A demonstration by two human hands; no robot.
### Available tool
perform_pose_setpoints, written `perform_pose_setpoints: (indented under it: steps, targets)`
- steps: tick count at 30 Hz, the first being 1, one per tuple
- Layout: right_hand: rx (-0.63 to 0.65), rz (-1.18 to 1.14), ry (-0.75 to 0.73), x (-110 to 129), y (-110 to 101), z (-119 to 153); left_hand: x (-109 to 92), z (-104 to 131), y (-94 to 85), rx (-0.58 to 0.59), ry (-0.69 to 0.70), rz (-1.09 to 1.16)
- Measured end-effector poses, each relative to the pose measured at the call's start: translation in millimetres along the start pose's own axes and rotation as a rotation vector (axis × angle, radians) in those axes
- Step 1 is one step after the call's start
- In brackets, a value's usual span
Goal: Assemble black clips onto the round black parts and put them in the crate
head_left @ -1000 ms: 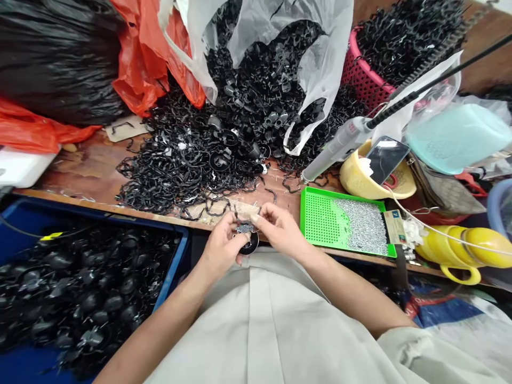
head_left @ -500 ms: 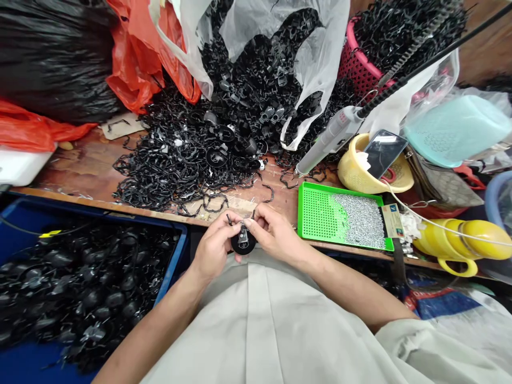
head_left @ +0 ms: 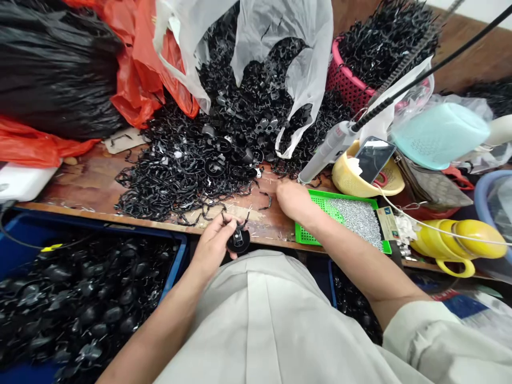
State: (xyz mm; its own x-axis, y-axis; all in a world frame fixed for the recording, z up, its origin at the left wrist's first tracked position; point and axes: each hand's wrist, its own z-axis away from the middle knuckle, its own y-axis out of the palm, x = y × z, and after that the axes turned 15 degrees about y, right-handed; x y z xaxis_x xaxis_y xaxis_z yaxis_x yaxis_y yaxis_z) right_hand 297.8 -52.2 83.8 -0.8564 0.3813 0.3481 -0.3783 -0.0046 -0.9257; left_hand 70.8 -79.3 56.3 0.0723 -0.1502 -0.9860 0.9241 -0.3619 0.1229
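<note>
Left hand [head_left: 215, 241] pinching a round black part [head_left: 239, 239] at lower centre, right hand [head_left: 293, 200] at the grey screwdriver's [head_left: 326, 152] lower end — finger spread hidden — partly over the green tray [head_left: 319, 201], black pieces [head_left: 172, 165] heaped on the counter [head_left: 90, 184] upper left of centre.

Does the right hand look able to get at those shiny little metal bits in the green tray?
Probably yes: the right hand is beside the green tray, its forearm crossing over it, and the metal bits lie uncovered.
</note>
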Motion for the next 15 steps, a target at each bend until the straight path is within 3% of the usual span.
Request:
perform_pose_setpoints:
  steps: [3, 5, 7, 9, 11, 15]
  targets:
    - [0.118, -0.109, -0.121, 11.2, -3.5, 4.0, -7.2, 2.6, 7.3, -0.008, 0.205, -0.198]
    - [0.309, -0.352, -0.216, 18.8, -2.5, 17.0, -11.5, 4.7, 11.5, -0.004, 0.398, -0.308]
    - [0.494, -0.655, -0.205, 23.2, 2.1, 32.6, -13.0, 5.3, 12.8, 0.000, 0.514, -0.344]
    - [0.531, -0.863, -0.103, 23.9, 10.6, 47.0, -10.6, 4.1, 11.4, -0.048, 0.485, -0.302]
    - [0.455, -0.934, -0.045, 22.0, 21.1, 58.0, -5.8, 1.6, 9.3, -0.116, 0.346, -0.180]
    - [0.200, -0.732, -0.194, 18.0, 33.9, 65.3, 0.0, -3.6, 10.0, -0.155, 0.115, 0.079]
